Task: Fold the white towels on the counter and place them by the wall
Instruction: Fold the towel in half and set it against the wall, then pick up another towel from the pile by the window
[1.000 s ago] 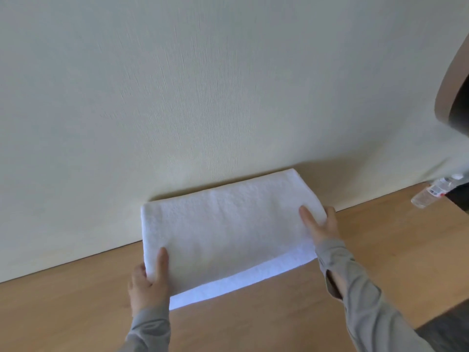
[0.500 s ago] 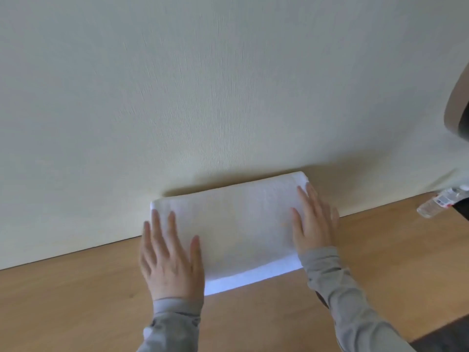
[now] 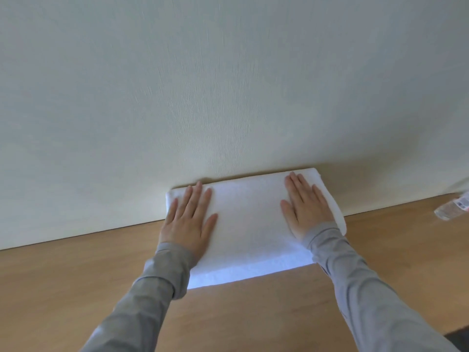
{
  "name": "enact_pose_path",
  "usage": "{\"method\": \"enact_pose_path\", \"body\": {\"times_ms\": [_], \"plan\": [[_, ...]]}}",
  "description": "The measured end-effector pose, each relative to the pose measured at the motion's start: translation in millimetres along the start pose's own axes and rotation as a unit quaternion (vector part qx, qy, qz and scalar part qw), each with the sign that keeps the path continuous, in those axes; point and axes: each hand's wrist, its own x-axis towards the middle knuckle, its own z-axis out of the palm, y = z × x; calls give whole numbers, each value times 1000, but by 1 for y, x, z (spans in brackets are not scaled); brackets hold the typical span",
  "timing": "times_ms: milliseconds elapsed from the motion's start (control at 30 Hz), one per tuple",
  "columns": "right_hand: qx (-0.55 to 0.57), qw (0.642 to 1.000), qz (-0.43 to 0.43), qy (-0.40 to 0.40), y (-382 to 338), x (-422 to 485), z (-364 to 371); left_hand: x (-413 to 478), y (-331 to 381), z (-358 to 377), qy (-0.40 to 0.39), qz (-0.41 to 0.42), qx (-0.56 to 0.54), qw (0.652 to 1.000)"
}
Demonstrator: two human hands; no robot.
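Our grey sleeves [image 3: 142, 298] cross the light wooden counter [image 3: 253, 313]; our left hand [image 3: 189, 219] and right hand [image 3: 305, 209] press flat, fingers straight, gripping nothing, on the folded white terry towel [image 3: 247, 224] touching the pale cream wall [image 3: 228, 85].

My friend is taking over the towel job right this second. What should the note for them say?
Left hand: open, flat on the left end of the folded white towel.
Right hand: open, flat on its right end.
Towel: lies on the wooden counter, far edge at the wall.
Done: this towel is folded and placed by the wall.
Left: lift both hands off. No other towel shows in this view, so look around for more.
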Motion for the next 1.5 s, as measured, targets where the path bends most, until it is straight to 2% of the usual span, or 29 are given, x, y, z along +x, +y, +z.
{"method": "enact_pose_path", "body": {"times_ms": [167, 267, 533, 767, 1033, 1200, 1367, 1500], "plan": [[-2, 999, 17, -43, -7, 2, -17, 1, 3, -10, -16, -7, 10, 1000], [34, 998, 16, -60, -17, -2, -38, 0, 10, -28, -33, -3, 36, 999], [96, 993, -51, 46, -80, -21, -112, -19, 23, -108, -11, -10, 66, 998], [70, 979, -136, 136, -169, -39, -174, -72, -38, -196, 60, -68, 82, 993], [36, 946, -255, 196, -341, -67, -245, -185, -184, -309, 129, -158, 123, 971], [41, 917, -335, 210, -493, -114, -270, -303, -285, -367, 180, -244, 86, 949], [55, 878, -424, 214, -644, -177, -273, -436, -370, -411, 217, -319, 114, 916], [85, 853, -467, 217, -734, -217, -273, -519, -420, -432, 228, -376, 124, 890]]}}
